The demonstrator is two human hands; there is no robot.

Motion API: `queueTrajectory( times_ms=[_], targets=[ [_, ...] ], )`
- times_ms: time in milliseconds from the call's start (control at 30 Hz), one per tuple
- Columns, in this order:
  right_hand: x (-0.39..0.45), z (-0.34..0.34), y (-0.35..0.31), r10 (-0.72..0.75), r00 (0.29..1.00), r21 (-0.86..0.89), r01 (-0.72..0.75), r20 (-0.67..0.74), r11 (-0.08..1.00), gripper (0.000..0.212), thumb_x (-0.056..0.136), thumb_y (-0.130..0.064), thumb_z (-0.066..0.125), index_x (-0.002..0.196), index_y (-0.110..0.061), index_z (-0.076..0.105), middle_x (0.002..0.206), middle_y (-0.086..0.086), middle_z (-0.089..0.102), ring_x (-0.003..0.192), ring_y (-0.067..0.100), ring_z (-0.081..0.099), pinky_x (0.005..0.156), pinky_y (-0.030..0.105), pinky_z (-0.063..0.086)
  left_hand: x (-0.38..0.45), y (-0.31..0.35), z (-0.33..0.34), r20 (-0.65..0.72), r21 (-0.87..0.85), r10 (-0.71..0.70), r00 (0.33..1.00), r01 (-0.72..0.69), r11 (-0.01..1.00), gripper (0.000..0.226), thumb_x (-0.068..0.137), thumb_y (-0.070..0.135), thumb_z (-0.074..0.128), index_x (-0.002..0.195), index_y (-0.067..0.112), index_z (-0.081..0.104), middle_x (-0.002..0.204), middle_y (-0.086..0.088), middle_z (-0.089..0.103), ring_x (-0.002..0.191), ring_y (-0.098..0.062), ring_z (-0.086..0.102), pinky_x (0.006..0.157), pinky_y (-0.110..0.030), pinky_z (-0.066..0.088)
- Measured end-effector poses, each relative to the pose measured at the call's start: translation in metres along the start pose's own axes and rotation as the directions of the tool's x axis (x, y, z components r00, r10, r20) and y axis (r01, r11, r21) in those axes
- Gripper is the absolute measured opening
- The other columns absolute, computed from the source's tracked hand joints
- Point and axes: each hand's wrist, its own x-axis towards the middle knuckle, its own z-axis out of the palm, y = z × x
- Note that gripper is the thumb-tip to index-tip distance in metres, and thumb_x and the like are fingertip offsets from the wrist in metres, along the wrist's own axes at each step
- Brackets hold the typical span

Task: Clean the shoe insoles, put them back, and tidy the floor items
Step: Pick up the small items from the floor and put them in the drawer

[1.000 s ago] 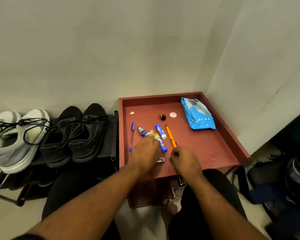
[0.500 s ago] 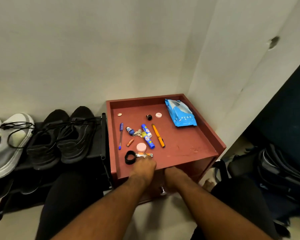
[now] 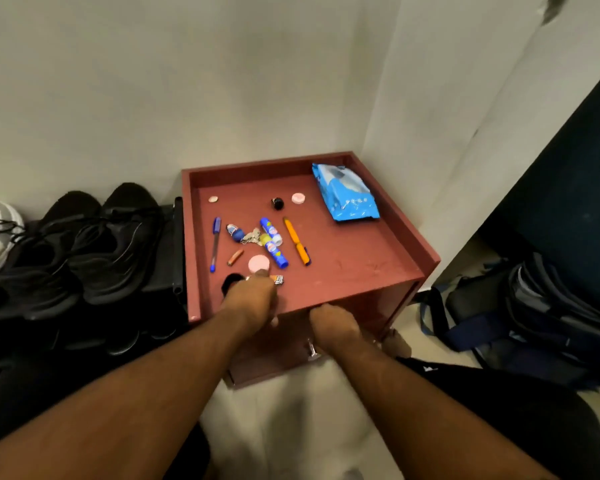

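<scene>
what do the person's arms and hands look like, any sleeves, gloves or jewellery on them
Both forearms are bare right up to the bottom edge of the picture, with no sleeves in view. The left hand and right hand wear no gloves. No watch, bracelet or ring shows on either wrist or on the fingers that can be seen. The only clothing in view is dark trousers over the knees.

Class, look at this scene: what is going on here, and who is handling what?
A person crouches at a small red cabinet in a corner. Their left hand rests on its tray top, over a small metal clip-like item beside a black ring. Their right hand is at the front edge, near the drawer knob. Pens, glue sticks, caps and a blue wipes packet lie on top. Black shoes sit to the left.
</scene>
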Motion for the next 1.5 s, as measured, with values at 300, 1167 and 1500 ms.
queueTrajectory(
  times_ms=[300, 1167, 1500],
  targets=[
    [-0.002, -0.005, 0.002, -0.013, 0.998, -0.027, 0.014, 0.055, 1.000, 0.035, 0.094, -0.004, 0.043, 0.126, -0.008, 0.057, 0.130, 0.015, 0.057, 0.121, 0.034, 0.055, 0.096, 0.042, 0.046, 0.000, 0.000, 0.005, -0.032, -0.028, 0.006, 0.999, -0.007, 1.000, 0.049, 0.080, 0.004, 0.072, 0.124, -0.001, 0.051, 0.110, -0.017, 0.065, 0.096, -0.031, 0.065, 0.073, -0.028, 0.044],
    [-0.118, -0.038, 0.005, -0.063, 0.776, -0.012, 0.091, 0.628, 0.996, 0.019, 0.091, -0.005, 0.055, 0.104, 0.003, 0.066, 0.085, 0.010, 0.070, 0.057, 0.016, 0.065, 0.057, 0.029, 0.052, -0.014, 0.008, 0.013, 0.004, 0.468, 0.178, 0.984, -0.159, 0.870, 0.029, 0.090, 0.006, 0.063, 0.119, -0.001, 0.061, 0.132, -0.018, 0.048, 0.108, -0.041, 0.060, 0.086, -0.049, 0.053],
    [-0.016, -0.071, -0.026, -0.150, 0.972, 0.406, 0.214, -0.184, 0.888, 0.014, 0.087, -0.014, 0.060, 0.092, -0.014, 0.073, 0.089, 0.007, 0.070, 0.085, 0.023, 0.063, 0.075, 0.031, 0.051, -0.017, -0.030, -0.007, -0.356, 0.078, 0.141, 0.924, -0.121, 0.990, 0.026, 0.097, 0.024, 0.054, 0.116, 0.010, 0.063, 0.119, -0.010, 0.051, 0.097, -0.029, 0.059, 0.076, -0.039, 0.047]
  ],
)
